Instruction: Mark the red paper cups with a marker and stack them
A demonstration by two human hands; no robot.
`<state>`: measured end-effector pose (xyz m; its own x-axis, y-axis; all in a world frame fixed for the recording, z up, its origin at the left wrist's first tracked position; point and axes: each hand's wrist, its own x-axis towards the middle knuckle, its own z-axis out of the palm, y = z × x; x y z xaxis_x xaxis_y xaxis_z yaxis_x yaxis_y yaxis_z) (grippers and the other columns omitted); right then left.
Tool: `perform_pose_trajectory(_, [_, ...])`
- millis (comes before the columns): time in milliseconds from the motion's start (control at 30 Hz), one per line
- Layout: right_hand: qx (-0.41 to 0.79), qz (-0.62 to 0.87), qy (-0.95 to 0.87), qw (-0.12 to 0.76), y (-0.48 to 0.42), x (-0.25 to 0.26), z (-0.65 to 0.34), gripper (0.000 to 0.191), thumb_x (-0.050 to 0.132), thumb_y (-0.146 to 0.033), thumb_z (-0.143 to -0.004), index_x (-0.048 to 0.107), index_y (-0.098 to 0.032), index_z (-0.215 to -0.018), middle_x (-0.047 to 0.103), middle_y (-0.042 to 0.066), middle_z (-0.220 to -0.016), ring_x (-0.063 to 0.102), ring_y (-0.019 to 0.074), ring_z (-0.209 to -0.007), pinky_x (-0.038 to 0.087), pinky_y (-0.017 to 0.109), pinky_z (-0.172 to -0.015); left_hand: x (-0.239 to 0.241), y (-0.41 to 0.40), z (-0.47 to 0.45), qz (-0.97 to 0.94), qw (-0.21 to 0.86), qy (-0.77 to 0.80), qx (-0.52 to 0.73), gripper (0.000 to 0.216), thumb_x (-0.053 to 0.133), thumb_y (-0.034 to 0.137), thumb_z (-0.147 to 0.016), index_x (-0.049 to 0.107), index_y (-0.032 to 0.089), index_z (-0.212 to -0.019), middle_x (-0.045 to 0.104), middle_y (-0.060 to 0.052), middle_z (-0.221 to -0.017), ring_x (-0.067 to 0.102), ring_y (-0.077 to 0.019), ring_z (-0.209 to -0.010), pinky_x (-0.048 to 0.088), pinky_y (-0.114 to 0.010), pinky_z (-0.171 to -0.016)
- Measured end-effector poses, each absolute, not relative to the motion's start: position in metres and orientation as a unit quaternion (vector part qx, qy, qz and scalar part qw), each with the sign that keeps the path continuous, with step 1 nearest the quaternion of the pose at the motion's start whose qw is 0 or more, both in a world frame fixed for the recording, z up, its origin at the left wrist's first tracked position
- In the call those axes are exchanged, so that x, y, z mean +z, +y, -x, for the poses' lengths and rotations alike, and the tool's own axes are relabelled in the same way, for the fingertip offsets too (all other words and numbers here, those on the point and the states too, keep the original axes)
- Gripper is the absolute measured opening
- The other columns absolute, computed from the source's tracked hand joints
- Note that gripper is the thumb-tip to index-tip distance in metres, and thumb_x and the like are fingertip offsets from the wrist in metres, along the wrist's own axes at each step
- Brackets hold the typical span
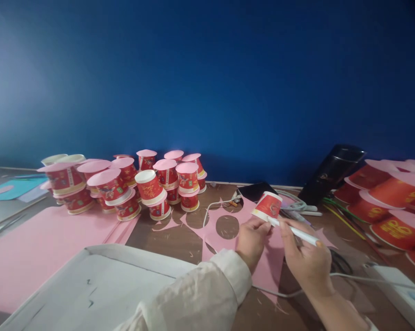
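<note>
My left hand point(252, 240) is closed on the rim of a red paper cup point(269, 205), which is upside down and slightly tilted. In my right hand point(307, 257) is a slim white pen-shaped tool point(302, 234). Its tip meets the cup's rim near my left fingers, and I cannot make out what kind of tip it has. Below both hands lies a sheet of pink paper point(212, 220) with a round hole cut out of it.
Stacked red cups point(166, 177), many topped with pink discs, stand at the left; more cups point(393, 230) stand at the right. A black bottle point(333, 174), a white cable point(272, 292), a power strip point(396, 289), pink paper point(52, 248) and a white board point(97, 285) are around.
</note>
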<state>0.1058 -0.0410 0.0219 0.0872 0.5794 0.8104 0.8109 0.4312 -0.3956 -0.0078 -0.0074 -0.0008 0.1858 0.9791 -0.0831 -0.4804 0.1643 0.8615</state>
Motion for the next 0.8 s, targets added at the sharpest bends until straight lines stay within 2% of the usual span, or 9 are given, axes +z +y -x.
perform_pose_trajectory(100, [-0.124,0.513,-0.671,0.520,-0.0413,0.0221,-0.1057,0.030,0.054,-0.043,-0.101,0.072,-0.021,-0.095,0.075,0.008,-0.092,0.072,0.0225,-0.087,0.058,0.033,-0.080,-0.0023,-0.0074,0.0074,-0.363,0.683,0.348,0.530,0.027,0.075,0.041,-0.072,0.066,0.017,-0.066,0.056,-0.001,-0.066,0.045,-0.0131,-0.063,0.036,-0.030,-0.066])
perform_pose_trajectory(300, [-0.136,0.502,-0.676,0.521,-0.0393,0.0208,-0.1084,0.027,0.055,-0.041,-0.101,0.073,-0.021,-0.097,0.075,0.009,-0.093,0.072,0.0228,-0.088,0.057,0.034,-0.084,-0.0018,-0.0083,0.0081,-0.379,0.672,0.351,0.530,0.028,0.075,0.041,-0.073,0.064,0.017,-0.063,0.055,0.000,-0.065,0.045,-0.0131,-0.064,0.035,-0.030,-0.066])
perform_pose_trajectory(533, [-0.088,0.524,-0.673,0.514,-0.0393,0.0206,-0.1104,0.036,0.052,-0.051,-0.100,0.073,-0.021,-0.096,0.075,0.009,-0.092,0.072,0.0246,-0.088,0.058,0.037,-0.084,-0.0003,-0.0079,0.0072,-0.380,0.672,0.358,0.525,0.028,0.074,0.043,-0.070,0.064,0.018,-0.063,0.055,-0.002,-0.066,0.045,-0.0141,-0.064,0.035,-0.031,-0.066])
perform_pose_trajectory(700, [-0.100,0.519,-0.669,0.523,-0.0392,0.0230,-0.1092,0.033,0.053,-0.047,-0.101,0.073,-0.021,-0.099,0.074,0.008,-0.093,0.071,0.0236,-0.089,0.057,0.036,-0.084,-0.0025,-0.0084,0.0056,-0.393,0.661,0.365,0.525,0.024,0.071,0.039,-0.070,0.065,0.018,-0.062,0.057,-0.003,-0.065,0.046,-0.0150,-0.066,0.036,-0.031,-0.067])
perform_pose_trajectory(800, [-0.112,0.498,-0.687,0.517,-0.0393,0.0240,-0.1087,0.028,0.054,-0.042,-0.101,0.072,-0.021,-0.097,0.074,0.007,-0.091,0.071,0.0226,-0.086,0.057,0.035,-0.083,-0.0006,-0.0100,0.0059,-0.401,0.661,0.370,0.516,0.024,0.070,0.038,-0.070,0.063,0.019,-0.059,0.053,-0.001,-0.061,0.043,-0.0145,-0.064,0.033,-0.030,-0.063])
